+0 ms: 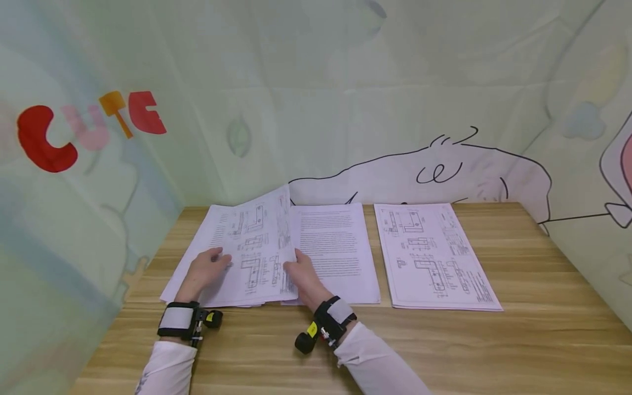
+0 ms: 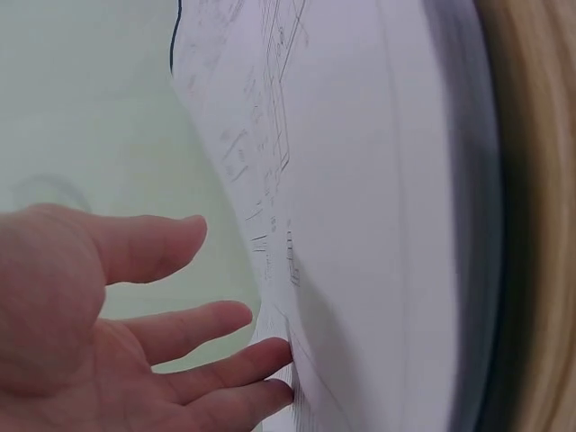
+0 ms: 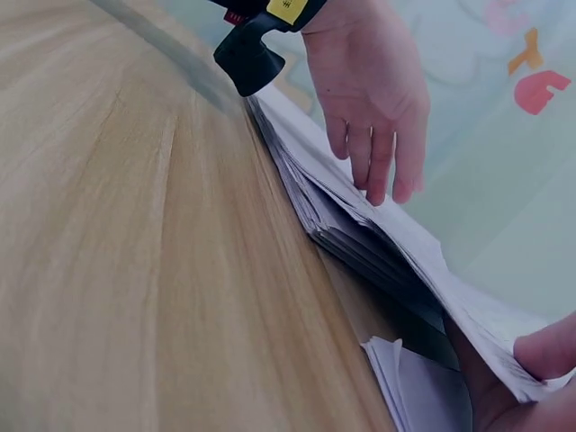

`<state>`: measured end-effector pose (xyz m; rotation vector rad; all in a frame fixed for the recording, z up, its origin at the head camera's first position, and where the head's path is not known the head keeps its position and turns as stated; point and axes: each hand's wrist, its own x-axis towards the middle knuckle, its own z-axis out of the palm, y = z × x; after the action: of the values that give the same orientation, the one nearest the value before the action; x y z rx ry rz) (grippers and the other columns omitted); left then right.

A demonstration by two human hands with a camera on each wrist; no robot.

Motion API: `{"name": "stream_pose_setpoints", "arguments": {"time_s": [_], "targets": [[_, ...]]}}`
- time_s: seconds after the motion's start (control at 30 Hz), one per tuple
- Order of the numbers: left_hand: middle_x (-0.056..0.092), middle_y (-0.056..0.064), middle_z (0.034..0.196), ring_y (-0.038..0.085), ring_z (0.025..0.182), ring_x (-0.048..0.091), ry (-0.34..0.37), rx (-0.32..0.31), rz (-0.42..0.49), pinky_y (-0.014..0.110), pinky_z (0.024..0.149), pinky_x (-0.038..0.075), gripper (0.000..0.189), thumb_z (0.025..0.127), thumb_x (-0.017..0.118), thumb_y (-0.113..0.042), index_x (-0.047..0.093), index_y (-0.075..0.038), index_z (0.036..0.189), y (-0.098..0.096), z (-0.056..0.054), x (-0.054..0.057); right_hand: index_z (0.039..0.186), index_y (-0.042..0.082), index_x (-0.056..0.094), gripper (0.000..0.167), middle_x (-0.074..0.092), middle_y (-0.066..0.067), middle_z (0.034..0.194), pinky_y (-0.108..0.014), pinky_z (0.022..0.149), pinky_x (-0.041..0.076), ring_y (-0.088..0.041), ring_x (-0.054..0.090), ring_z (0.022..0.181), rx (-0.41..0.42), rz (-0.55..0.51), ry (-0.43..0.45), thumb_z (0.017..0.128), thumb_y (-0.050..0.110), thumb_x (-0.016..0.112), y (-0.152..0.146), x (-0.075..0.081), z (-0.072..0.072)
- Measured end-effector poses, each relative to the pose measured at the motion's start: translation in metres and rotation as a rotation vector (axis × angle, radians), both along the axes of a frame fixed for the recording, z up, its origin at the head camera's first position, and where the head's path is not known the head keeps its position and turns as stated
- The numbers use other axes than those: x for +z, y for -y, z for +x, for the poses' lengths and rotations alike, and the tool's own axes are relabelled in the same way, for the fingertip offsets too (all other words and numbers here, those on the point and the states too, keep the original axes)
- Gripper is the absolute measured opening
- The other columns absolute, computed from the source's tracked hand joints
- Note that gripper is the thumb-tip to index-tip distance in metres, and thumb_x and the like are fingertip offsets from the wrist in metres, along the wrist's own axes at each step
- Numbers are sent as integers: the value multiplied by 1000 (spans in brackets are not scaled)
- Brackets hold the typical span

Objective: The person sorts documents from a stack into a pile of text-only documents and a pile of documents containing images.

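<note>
On the left lies a stack of paper (image 1: 185,277), topped by sheets printed with technical drawings. My right hand (image 1: 303,277) pinches the right edge of its upper sheets (image 3: 418,243), thumb on top and fingers beneath. That edge is lifted and overlaps the middle stack of text pages (image 1: 336,241). Over the left part of the drawing sheets is my left hand (image 1: 204,271), its fingers loosely spread. In the left wrist view, the fingertips (image 2: 279,391) of this hand touch the paper while the thumb stands apart.
Another stack of drawing sheets (image 1: 434,258) lies farther right on the wooden table (image 1: 533,329). A printed cloth backdrop (image 1: 345,109) hangs behind the table and along its left side. Each wrist wears a strapped camera.
</note>
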<state>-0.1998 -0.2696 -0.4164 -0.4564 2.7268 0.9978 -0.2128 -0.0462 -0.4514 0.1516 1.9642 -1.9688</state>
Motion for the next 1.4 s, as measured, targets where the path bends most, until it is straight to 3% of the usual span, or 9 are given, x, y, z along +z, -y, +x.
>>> {"name": "stream_pose_setpoints", "arguments": {"time_s": [0.23, 0.4, 0.5, 0.63, 0.77, 0.87, 0.97, 1.13, 1.4], "targets": [[26, 33, 158, 48, 146, 29, -34, 6, 78, 59, 117, 30, 71, 102, 42, -35, 15, 2, 157, -4, -2, -1, 149, 9, 43, 50, 65, -11, 120, -25, 79, 48, -16, 62, 94, -35, -23, -17, 100, 18, 46, -16, 11, -1], [36, 30, 153, 43, 136, 44, -107, 31, 200, 55, 109, 41, 72, 104, 41, -39, 8, -5, 159, -9, -5, -2, 149, 15, 45, 47, 66, -8, 120, -23, 79, 49, -13, 64, 96, -19, -52, -45, 103, 23, 46, -33, 18, -3], [49, 20, 144, 30, 121, 56, -120, 62, 362, 40, 94, 49, 67, 104, 41, -44, 16, -16, 160, -16, -5, -4, 147, 17, 47, 45, 67, -6, 120, -23, 81, 49, -13, 64, 98, -21, -56, -66, 103, 26, 47, -45, 23, -5], [59, 5, 131, 12, 106, 63, -114, 110, 679, 26, 82, 52, 56, 103, 44, -47, 31, -28, 155, -32, -5, -7, 145, 19, 49, 42, 67, -6, 119, -23, 83, 47, -13, 63, 99, -30, -60, -89, 104, 28, 48, -64, 30, -5], [65, -7, 121, 5, 105, 67, -115, 98, 998, 24, 84, 57, 51, 103, 47, -45, 38, -26, 150, -46, 0, -6, 145, 20, 49, 41, 66, -7, 123, -25, 85, 48, -14, 63, 102, -22, -69, -107, 105, 29, 47, -86, 37, -4], [68, -10, 117, 5, 106, 69, -132, 59, 1128, 26, 85, 59, 48, 103, 48, -42, 41, -23, 146, -60, 3, -2, 146, 22, 47, 41, 64, -7, 127, -25, 87, 48, -14, 63, 104, -21, -77, -115, 105, 29, 45, -101, 44, -3], [69, -9, 117, 7, 106, 70, -154, 8, 1162, 29, 85, 59, 47, 103, 50, -40, 41, -22, 146, -77, 5, 4, 147, 24, 44, 42, 63, -7, 129, -23, 85, 51, -12, 64, 103, -23, -93, -118, 106, 29, 44, -117, 54, -1], [66, -2, 124, 9, 107, 69, -188, -59, 1132, 29, 86, 59, 43, 104, 49, -31, 43, -20, 145, -106, 5, 11, 148, 24, 44, 44, 66, -8, 125, -25, 79, 57, -11, 70, 97, -22, -60, -146, 105, 32, 47, -148, 68, 3], [60, 12, 135, 15, 112, 66, -249, -174, 951, 27, 85, 56, 39, 107, 40, -20, 43, -20, 146, -153, 7, 19, 151, 20, 38, 47, 66, -18, 126, -28, 75, 60, -16, 72, 92, -23, 179, -278, 105, 26, 46, -190, 79, 8]]}}
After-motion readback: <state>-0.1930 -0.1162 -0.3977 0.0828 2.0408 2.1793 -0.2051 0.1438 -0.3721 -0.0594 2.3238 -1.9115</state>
